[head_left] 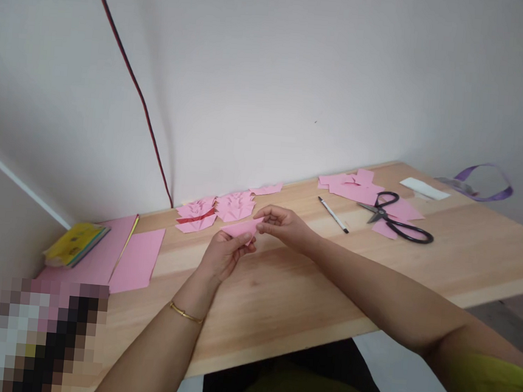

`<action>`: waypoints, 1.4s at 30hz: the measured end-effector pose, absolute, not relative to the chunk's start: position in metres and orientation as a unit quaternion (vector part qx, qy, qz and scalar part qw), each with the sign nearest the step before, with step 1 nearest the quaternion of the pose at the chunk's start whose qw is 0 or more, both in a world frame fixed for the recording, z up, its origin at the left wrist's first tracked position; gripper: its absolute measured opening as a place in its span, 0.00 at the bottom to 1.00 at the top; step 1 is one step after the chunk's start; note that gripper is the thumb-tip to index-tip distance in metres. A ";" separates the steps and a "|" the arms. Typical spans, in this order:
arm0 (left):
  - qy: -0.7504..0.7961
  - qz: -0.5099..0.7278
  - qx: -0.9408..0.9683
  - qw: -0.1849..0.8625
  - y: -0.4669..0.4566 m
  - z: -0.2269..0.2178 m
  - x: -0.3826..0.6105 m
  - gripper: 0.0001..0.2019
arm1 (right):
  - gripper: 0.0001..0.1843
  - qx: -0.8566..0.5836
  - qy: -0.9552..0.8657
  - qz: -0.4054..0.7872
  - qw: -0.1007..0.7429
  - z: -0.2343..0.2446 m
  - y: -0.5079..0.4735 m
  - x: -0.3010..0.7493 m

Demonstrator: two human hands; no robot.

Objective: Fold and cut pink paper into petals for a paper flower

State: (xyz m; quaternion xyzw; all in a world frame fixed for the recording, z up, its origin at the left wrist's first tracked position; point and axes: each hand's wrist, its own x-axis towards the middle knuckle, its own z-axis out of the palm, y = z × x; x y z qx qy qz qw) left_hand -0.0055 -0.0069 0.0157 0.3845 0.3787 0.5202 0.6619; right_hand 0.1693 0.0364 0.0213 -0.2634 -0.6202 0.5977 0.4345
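Note:
A small folded piece of pink paper (243, 227) hangs above the middle of the wooden table (307, 297), held between both hands. My left hand (225, 255) pinches its near left end, with a thin gold bangle on the wrist. My right hand (283, 224) pinches its far right end with the fingertips. Just behind the hands, folded pink paper pieces (217, 210) lie in a row near the wall.
Black scissors (397, 218) and a pen (333, 215) lie to the right among loose pink paper squares (354, 187). Flat pink sheets (137, 259) and a yellow booklet (75, 243) lie at the left. A white slip (424, 188) and purple ribbon (487, 182) sit far right.

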 end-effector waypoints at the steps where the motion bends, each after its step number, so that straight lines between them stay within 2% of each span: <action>1: 0.381 0.524 0.381 0.660 -0.007 0.016 -0.004 0.13 | 0.15 -0.264 -0.622 0.597 0.433 0.022 0.036 0.169; 8: 0.398 0.565 0.381 0.614 -0.008 0.015 0.002 0.11 | 0.16 -0.286 -0.638 0.577 0.422 0.023 0.034 0.168; 16: 0.478 0.564 0.444 0.506 -0.006 0.011 -0.002 0.10 | 0.16 -0.295 -0.630 0.586 0.416 0.019 0.036 0.167; 28: 0.488 0.552 0.486 0.471 -0.007 0.009 -0.003 0.10 | 0.16 -0.290 -0.670 0.554 0.400 0.019 0.034 0.164; 36: 0.463 0.556 0.430 0.540 -0.007 0.012 0.000 0.12 | 0.15 -0.342 -0.700 0.493 0.387 0.024 0.030 0.165; 42: 0.473 0.581 0.412 0.518 -0.005 0.008 -0.001 0.13 | 0.16 -0.346 -0.690 0.499 0.394 0.023 0.033 0.167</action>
